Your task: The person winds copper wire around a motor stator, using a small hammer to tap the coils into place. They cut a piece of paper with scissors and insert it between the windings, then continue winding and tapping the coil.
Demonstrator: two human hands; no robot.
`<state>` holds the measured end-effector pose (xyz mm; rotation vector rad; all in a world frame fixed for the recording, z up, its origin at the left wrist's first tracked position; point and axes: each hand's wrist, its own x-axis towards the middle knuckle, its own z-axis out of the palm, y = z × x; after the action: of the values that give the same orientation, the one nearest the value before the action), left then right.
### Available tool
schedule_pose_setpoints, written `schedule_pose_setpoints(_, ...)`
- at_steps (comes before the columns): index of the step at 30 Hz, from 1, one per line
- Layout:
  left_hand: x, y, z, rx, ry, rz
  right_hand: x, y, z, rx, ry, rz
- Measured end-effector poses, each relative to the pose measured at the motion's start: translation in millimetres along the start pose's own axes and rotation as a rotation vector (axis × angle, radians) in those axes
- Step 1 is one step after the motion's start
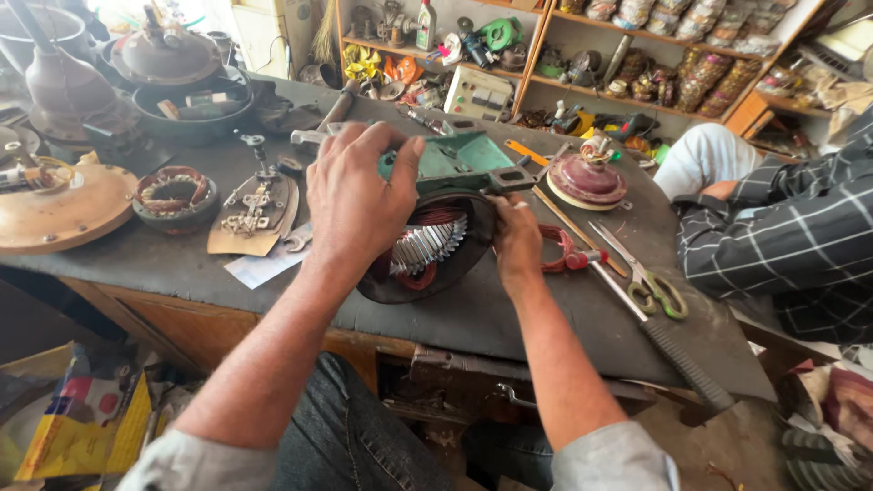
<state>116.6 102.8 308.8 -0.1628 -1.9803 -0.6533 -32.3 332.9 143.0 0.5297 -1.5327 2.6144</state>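
the motor stator [427, 250], a dark round housing with copper windings and a fan of silvery strips inside, is seen tipped up on edge near the front middle of the worktop [182, 264], directly between the two forearms, its open face turned toward the person. the left hand [355, 195] is laid over the upper left rim of the stator, fingers curled closed around the edge and against the green metal piece [450, 159] seated on top, so the housing is gripped and steadied from that side. the right hand [516, 238] is pressed to the right rim, low and close, fingers bent inward; whether anything small is pinched there cannot be told. both hands are in contact, the left being higher. further right, red wire [555, 250], a screwdriver [637, 314] and green-handled scissors [650, 282] are laid out, and a seated person's checked sleeve [782, 227] is seen at the edge.
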Motion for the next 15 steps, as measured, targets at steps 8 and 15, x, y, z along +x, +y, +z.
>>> schedule_pose_setpoints(8, 18, -62, 2, -0.283, -0.06, -0.136, 47, 35, -12, -0.334, 0.074, 0.185)
schedule_pose_setpoints(15, 30, -126, 0, -0.146, -0.155, -0.364, -34, 10, 54, -0.447, 0.004, -0.13)
